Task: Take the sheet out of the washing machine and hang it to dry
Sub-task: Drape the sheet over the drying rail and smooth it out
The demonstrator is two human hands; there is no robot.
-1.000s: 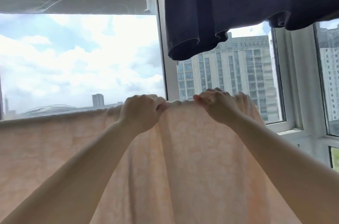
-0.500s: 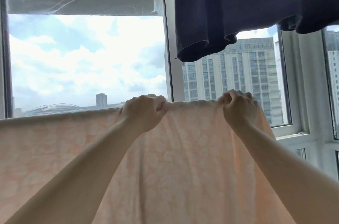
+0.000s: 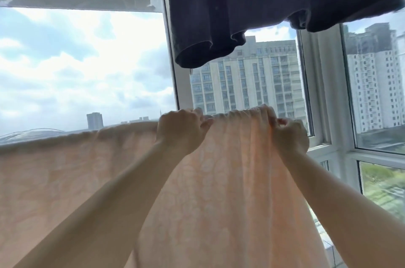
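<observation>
A pale peach sheet with a faint floral pattern hangs in front of me, draped over something hidden under its top fold. Its top edge runs from the far left up to the middle of the view. My left hand grips the top edge near the centre, fingers curled over the fold. My right hand pinches the bunched top edge at the sheet's right end. Between the two hands the fabric is gathered into small pleats.
A dark navy garment hangs overhead at the upper right, its hem just above my hands. Behind the sheet stands a white-framed window with high-rise buildings beyond. A white frame corner is close on the right.
My right hand has slid right along the top edge, then drawn the fabric into pleats near the sheet's end. My left hand has kept its grip. The view has shifted right.
</observation>
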